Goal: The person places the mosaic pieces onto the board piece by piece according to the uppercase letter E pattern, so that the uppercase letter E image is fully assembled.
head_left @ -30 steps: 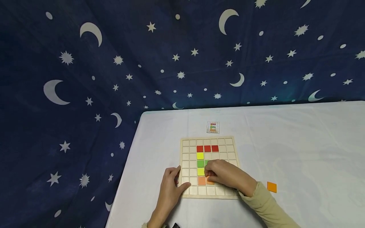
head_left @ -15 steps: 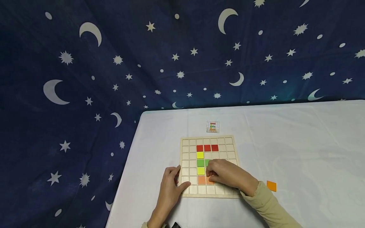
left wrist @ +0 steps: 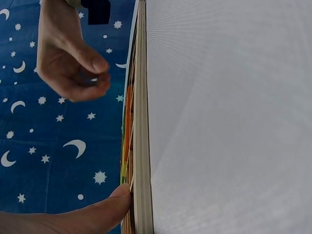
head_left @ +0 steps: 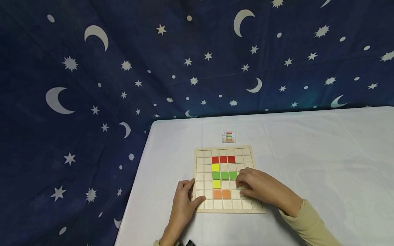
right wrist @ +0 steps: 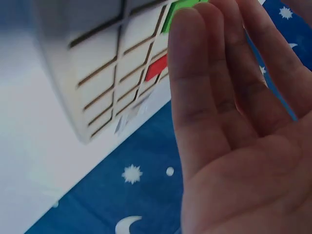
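Observation:
A pale wooden grid board (head_left: 200,176) lies on the table, with coloured square tiles in its cells. Three red tiles (head_left: 223,159) form a row near the top, and three green tiles (head_left: 225,175) form one lower down. Between and below these rows are two yellow tiles (head_left: 217,184). Two orange tiles (head_left: 222,194) sit side by side near the front. My left hand (head_left: 184,201) rests at the board's left edge, thumb straight on its surface. Over the right part of the board hovers my right hand (head_left: 260,186), fingers loosely bent; the left wrist view shows nothing in them.
Behind the board lies a small pattern card (head_left: 229,136) with a printed coloured grid. A white cloth (head_left: 323,147) covers the table, and a dark blue curtain (head_left: 172,61) with moons and stars hangs behind and to the left.
My right hand has left the second orange tile, now flat in its cell, and moved right, uncovering the third green tile. Its forearm now hides the loose orange tile's spot. My left hand stays put.

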A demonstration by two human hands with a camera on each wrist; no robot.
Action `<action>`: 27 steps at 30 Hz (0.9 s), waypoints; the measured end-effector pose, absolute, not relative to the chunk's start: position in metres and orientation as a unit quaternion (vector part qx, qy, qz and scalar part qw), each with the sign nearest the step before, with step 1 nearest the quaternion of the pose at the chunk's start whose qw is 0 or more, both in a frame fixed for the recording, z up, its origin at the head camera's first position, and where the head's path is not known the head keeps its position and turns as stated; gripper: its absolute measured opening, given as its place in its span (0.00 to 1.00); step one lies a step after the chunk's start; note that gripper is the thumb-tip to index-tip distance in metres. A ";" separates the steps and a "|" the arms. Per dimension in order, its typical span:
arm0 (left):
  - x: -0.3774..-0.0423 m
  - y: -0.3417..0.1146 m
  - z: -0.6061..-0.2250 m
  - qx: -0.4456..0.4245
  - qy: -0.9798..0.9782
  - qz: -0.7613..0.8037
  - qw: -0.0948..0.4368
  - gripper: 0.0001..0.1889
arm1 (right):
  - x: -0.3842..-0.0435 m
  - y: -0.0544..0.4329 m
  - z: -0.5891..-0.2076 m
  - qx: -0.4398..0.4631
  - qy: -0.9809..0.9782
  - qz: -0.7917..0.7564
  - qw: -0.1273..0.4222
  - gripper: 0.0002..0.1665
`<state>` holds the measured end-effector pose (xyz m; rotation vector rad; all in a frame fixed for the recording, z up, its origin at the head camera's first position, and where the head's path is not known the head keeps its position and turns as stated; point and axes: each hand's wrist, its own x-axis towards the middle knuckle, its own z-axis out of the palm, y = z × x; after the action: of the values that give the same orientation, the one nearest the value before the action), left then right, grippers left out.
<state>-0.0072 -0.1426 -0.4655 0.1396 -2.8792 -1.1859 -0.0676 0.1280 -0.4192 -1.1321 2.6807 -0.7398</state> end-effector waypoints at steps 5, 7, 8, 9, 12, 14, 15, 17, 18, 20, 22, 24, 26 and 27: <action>-0.007 -0.143 -0.465 0.047 -0.924 -0.380 0.009 0.38 | -0.063 0.148 -0.417 -0.360 0.900 -0.237 0.061 0.10; -0.007 -0.143 -0.465 0.045 -0.924 -0.380 0.008 0.38 | -0.062 0.157 -0.416 -0.355 0.903 -0.235 0.057 0.11; -0.007 -0.143 -0.465 0.045 -0.923 -0.381 0.008 0.38 | -0.061 0.161 -0.416 -0.353 0.904 -0.233 0.057 0.11; -0.007 -0.143 -0.465 0.045 -0.923 -0.382 0.007 0.38 | -0.061 0.165 -0.416 -0.350 0.906 -0.231 0.058 0.12; -0.007 -0.142 -0.464 0.048 -0.922 -0.384 0.006 0.38 | -0.059 0.176 -0.419 -0.348 0.908 -0.226 0.051 0.13; -0.007 -0.142 -0.464 0.049 -0.923 -0.383 0.007 0.38 | -0.058 0.183 -0.421 -0.348 0.908 -0.226 0.049 0.13; -0.007 -0.142 -0.464 0.049 -0.922 -0.383 0.008 0.38 | -0.058 0.186 -0.422 -0.346 0.909 -0.226 0.050 0.13; -0.007 -0.142 -0.465 0.049 -0.922 -0.384 0.009 0.38 | -0.057 0.193 -0.425 -0.339 0.911 -0.227 0.059 0.14; -0.007 -0.142 -0.465 0.048 -0.921 -0.385 0.010 0.38 | -0.056 0.196 -0.426 -0.335 0.912 -0.228 0.064 0.14; -0.007 -0.142 -0.465 0.046 -0.921 -0.387 0.011 0.38 | -0.055 0.203 -0.429 -0.328 0.914 -0.229 0.072 0.14; -0.007 -0.142 -0.465 0.046 -0.921 -0.387 0.012 0.38 | -0.054 0.211 -0.433 -0.328 0.913 -0.232 0.071 0.15; -0.007 -0.142 -0.465 0.045 -0.922 -0.385 0.013 0.38 | -0.053 0.219 -0.436 -0.333 0.911 -0.236 0.061 0.16; -0.007 -0.142 -0.465 0.045 -0.922 -0.385 0.013 0.38 | -0.052 0.226 -0.439 -0.339 0.908 -0.239 0.052 0.17; -0.007 -0.142 -0.465 0.045 -0.922 -0.385 0.014 0.38 | -0.052 0.230 -0.441 -0.339 0.908 -0.240 0.053 0.18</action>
<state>-0.0071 -0.1423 -0.4653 0.1404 -2.8709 -1.1980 -0.0516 0.2298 -0.4405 -1.0294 2.7616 -0.7303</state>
